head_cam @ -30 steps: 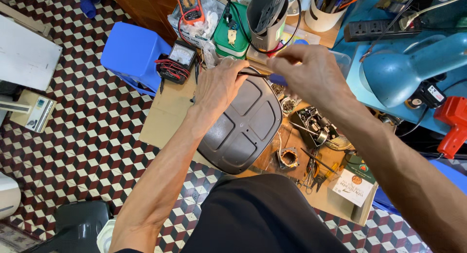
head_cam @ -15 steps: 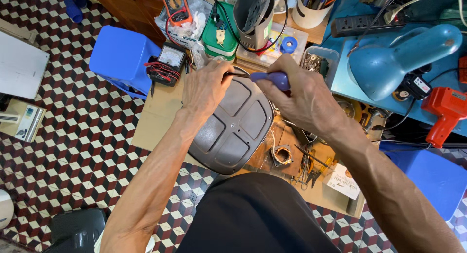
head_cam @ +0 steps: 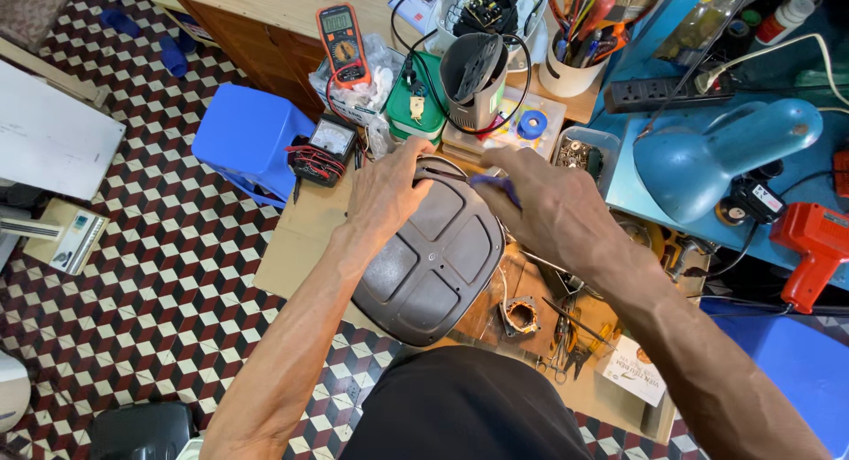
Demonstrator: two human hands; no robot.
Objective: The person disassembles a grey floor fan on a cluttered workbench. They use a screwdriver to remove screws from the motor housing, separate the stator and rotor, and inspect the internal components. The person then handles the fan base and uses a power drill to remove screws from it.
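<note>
A grey-brown plastic cover with four recessed panels lies on a wooden bench. My left hand rests on its far left edge and holds it there. My right hand is closed around the blue handle of a tool, probably a screwdriver, at the cover's far edge. The tool's tip is hidden behind my fingers.
Behind the cover stand an orange multimeter, an analogue meter, a green box and a pot of pens. A blue stool is at the left. A blue lamp and a red drill are at the right. Small parts and pliers lie near me.
My view has shifted a little. My right hand has closed further over the blue-handled tool at the cover's far edge. My left hand stays on the cover.
</note>
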